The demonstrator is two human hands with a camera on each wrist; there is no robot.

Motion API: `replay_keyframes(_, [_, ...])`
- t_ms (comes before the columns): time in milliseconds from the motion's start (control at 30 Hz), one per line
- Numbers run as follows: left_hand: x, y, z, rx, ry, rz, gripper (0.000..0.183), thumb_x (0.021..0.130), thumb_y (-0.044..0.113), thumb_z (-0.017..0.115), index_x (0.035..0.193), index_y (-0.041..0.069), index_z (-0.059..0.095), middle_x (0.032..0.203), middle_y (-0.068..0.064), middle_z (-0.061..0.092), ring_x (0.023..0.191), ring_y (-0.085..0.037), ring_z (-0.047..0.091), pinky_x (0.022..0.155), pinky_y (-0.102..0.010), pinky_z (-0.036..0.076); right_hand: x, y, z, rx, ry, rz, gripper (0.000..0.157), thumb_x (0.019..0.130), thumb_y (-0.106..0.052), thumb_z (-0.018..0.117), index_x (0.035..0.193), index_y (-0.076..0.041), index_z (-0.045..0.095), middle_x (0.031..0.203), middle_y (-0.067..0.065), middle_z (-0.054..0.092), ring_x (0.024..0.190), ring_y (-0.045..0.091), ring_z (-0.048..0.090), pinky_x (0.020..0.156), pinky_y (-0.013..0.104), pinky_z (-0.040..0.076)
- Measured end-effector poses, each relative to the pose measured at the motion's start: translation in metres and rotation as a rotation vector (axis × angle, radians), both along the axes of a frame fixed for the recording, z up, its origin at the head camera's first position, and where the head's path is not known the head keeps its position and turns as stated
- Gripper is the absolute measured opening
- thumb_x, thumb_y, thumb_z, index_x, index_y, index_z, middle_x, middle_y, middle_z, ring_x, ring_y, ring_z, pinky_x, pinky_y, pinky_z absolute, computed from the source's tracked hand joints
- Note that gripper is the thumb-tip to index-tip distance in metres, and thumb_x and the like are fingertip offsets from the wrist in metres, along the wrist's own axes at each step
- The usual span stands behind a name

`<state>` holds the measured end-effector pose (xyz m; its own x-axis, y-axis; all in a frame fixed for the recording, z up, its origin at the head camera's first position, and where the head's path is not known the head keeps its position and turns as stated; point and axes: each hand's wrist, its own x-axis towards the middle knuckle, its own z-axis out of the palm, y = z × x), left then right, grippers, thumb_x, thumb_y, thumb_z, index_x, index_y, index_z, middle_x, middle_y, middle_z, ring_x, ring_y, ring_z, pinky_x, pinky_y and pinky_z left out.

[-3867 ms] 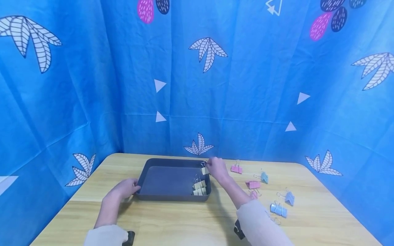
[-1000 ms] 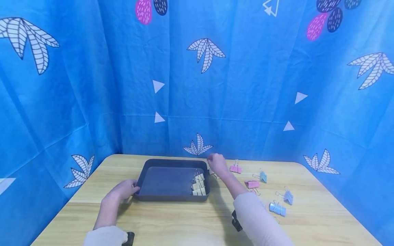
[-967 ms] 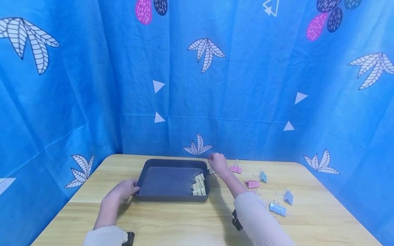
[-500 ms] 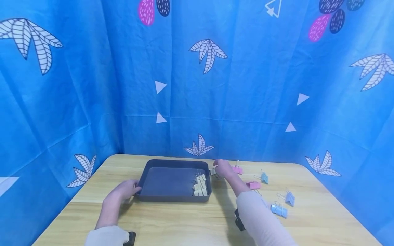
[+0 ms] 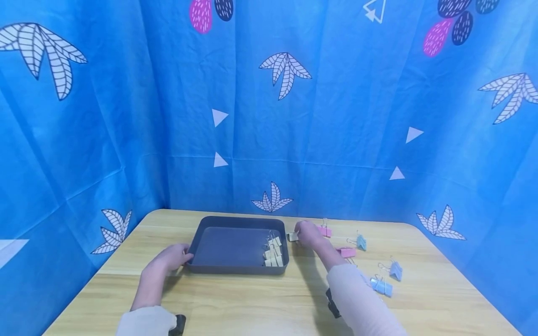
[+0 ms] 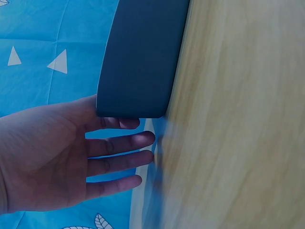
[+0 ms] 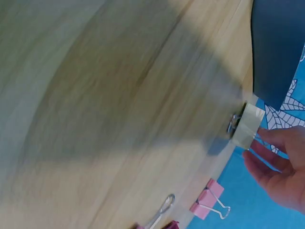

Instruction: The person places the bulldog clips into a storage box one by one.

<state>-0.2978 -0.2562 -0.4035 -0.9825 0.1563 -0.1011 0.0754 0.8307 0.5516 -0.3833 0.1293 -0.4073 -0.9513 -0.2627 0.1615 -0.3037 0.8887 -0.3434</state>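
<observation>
In the head view my right hand [image 5: 310,234] is just right of the dark grey tray [image 5: 237,270], with its fingertips at a pale yellow binder clip [image 5: 293,237]. The right wrist view shows thumb and finger pinching the end of this clip [image 7: 249,126], its shadow on the table beside it. My left hand [image 5: 171,257] touches the tray's left end. In the left wrist view its fingers [image 6: 121,162] are straight and spread, and its thumb is hidden behind the tray [image 6: 140,62]. Several yellow binder clips [image 5: 273,254] lie in the tray's right end.
Right of my right hand lie pink binder clips [image 5: 346,252], a teal binder clip [image 5: 361,241] and blue binder clips [image 5: 381,286], some partly behind my right sleeve [image 5: 361,298]. A blue patterned curtain [image 5: 269,140] hangs behind the wooden table [image 5: 235,303].
Earlier my right hand put a yellow binder clip in the tray, joining the others there. Since then it has come down and right to the clip beside the tray. My left hand stays put.
</observation>
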Motion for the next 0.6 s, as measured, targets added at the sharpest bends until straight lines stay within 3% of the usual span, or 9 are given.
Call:
replay_keyframes(133, [-0.001,-0.001,0.0,-0.002,0.001,-0.005,0.032,0.093,0.011,0.049,0.117,-0.009,0.053,0.084,-0.007,0.059,0.08,-0.022,0.054,0.074,-0.045,0.046,0.005,0.002,0.005,0.079,0.004,0.017,0.012,0.078,0.006,0.064,0.09,0.004,0.065,0.085,0.014,0.064,0.083,0.029,0.06,0.075,0.035,0.05])
replay_keyframes(200, [-0.001,-0.001,0.0,-0.003,0.001,-0.006,0.032,0.093,0.011,0.049,0.117,-0.01,0.053,0.084,-0.007,0.059,0.08,-0.022,0.054,0.075,-0.045,0.045,0.007,0.002,0.008,0.098,-0.027,0.005,0.007,0.081,-0.003,0.066,0.085,0.003,0.066,0.076,0.01,0.063,0.073,0.023,0.059,0.069,0.033,0.051])
replay_keyframes(300, [-0.001,-0.001,0.001,-0.01,0.002,-0.007,0.032,0.093,0.011,0.049,0.117,-0.009,0.053,0.082,-0.007,0.058,0.078,-0.022,0.054,0.072,-0.044,0.046,0.01,0.001,0.012,0.097,-0.1,-0.028,0.025,0.086,-0.02,0.064,0.075,0.003,0.065,0.061,0.005,0.057,0.054,0.015,0.051,0.056,0.028,0.047])
replay_keyframes(400, [-0.002,-0.001,0.001,-0.017,0.002,-0.007,0.03,0.093,0.011,0.049,0.115,-0.009,0.054,0.079,-0.006,0.056,0.075,-0.021,0.052,0.069,-0.042,0.045,0.012,-0.001,0.015,0.091,-0.153,-0.067,0.041,0.091,-0.032,0.056,0.07,0.002,0.063,0.054,0.004,0.052,0.047,0.012,0.043,0.052,0.026,0.043])
replay_keyframes(467, [-0.002,-0.001,0.0,-0.021,0.002,-0.008,0.031,0.093,0.011,0.049,0.115,-0.009,0.054,0.079,-0.006,0.056,0.075,-0.021,0.052,0.069,-0.041,0.045,0.012,-0.001,0.016,0.093,-0.132,-0.073,0.038,0.094,-0.03,0.052,0.075,0.001,0.062,0.059,0.005,0.054,0.052,0.014,0.048,0.056,0.028,0.045])
replay_keyframes(600, [-0.002,0.0,0.0,-0.023,0.001,-0.008,0.032,0.093,0.012,0.049,0.117,-0.01,0.053,0.08,-0.006,0.056,0.076,-0.022,0.053,0.071,-0.043,0.045,0.01,0.001,0.012,0.064,-0.079,-0.038,0.014,0.09,-0.005,0.051,0.095,0.002,0.062,0.085,0.015,0.062,0.078,0.026,0.059,0.071,0.035,0.05])
